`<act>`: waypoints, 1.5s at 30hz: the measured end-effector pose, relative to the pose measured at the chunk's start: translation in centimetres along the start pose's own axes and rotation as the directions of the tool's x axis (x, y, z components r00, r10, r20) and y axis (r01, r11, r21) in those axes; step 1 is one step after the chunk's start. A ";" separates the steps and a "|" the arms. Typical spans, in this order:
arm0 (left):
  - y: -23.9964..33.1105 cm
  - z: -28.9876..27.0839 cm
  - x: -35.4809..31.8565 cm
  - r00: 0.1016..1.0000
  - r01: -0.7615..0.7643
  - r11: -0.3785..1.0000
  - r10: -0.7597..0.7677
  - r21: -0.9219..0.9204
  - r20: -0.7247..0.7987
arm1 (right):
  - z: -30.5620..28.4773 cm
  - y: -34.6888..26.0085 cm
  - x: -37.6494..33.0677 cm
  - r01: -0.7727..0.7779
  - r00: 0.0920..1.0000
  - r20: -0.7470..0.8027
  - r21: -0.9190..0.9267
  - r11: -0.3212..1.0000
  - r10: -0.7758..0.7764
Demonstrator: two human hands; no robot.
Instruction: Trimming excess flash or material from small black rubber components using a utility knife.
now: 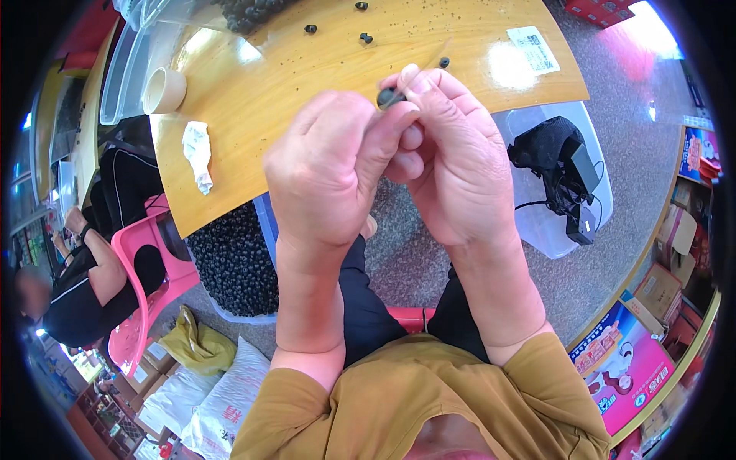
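Note:
My two hands are raised together over the near edge of the wooden table [284, 146]. Between their fingertips is a small black round part [389, 98]. My right hand [464, 161] pinches it from the right with thumb and forefinger. Closed and slightly blurred, my left hand [326, 165] meets it from the left, its thumb pointing toward the right fingers. What else the left fingers grip is hidden. Just beyond the right hand a small black piece [445, 62] lies on the tabletop, and further off are more loose pieces [366, 37].
Black pieces fill a bin [234, 264] below the table at left. A clear tub [563, 230] holding a black bag and cables [567, 172] stands at right. Crumpled tissue [197, 157] and a beige cup [164, 90] are on the left; another person sits on a pink chair [149, 287].

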State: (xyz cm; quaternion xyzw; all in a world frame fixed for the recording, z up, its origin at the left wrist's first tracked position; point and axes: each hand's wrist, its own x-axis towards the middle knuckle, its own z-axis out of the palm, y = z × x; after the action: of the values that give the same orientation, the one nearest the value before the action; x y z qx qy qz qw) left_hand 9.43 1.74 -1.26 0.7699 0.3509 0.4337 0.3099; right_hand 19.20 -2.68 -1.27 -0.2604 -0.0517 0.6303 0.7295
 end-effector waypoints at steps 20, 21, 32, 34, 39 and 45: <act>-0.9 -0.2 -0.9 0.989 -0.117 0.986 0.126 0.122 -0.072 | 0.2 0.7 -0.2 -0.008 1.000 0.015 -0.114 0.993 0.009; -1.0 -0.2 -0.9 0.990 -0.116 0.986 0.125 0.122 -0.072 | 0.1 0.6 -0.2 -0.022 0.999 0.027 -0.094 0.995 0.025; -1.4 0.0 -1.5 0.987 -0.026 0.994 0.042 0.105 -0.154 | 0.7 1.1 0.1 0.019 1.000 0.024 -0.140 0.990 -0.016; -1.6 -0.3 -1.8 0.986 0.021 0.995 -0.004 0.097 -0.166 | 0.5 1.0 0.3 0.029 0.999 0.024 -0.151 0.988 -0.026; -3.1 -2.3 -0.2 0.971 0.144 0.854 -0.024 0.500 -0.238 | -0.1 0.1 1.0 0.085 0.996 -0.029 -0.103 0.991 -0.088; -6.7 -4.2 1.3 0.958 0.281 0.599 -0.218 0.750 -0.185 | -0.6 -0.9 1.4 0.153 0.984 -0.081 -0.093 0.984 -0.160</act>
State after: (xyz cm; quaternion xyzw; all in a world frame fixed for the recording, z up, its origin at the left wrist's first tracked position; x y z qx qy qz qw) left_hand 4.34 7.26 -4.08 0.7545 0.6171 0.2234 -0.0035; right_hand 20.49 -1.57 -1.74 -0.3144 -0.0668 0.5560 0.7665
